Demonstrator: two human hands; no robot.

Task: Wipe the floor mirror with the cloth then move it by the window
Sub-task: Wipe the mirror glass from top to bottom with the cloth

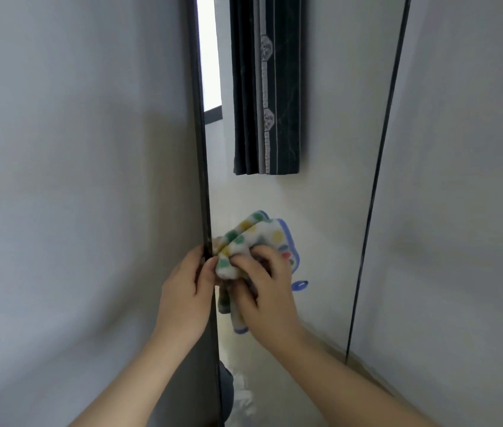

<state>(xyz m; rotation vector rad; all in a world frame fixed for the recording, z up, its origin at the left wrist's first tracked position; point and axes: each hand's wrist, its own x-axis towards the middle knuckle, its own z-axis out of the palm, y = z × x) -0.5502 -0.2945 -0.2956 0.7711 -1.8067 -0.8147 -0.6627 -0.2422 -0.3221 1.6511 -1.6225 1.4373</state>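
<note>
At the left edge of the black-framed floor mirror (330,229), the left hand (183,291) clasps the frame. The right hand (264,288), fingers (244,261) curled into a bunched white dotted cloth (250,237), presses it on the glass. Hard rubbing might tip or shift the mirror. No container shows.

A room in a home: plain grey walls (59,149), a dark curtain (267,87) with patterned trim beside a bright window (210,57), reflected in a mirror (330,195).
</note>
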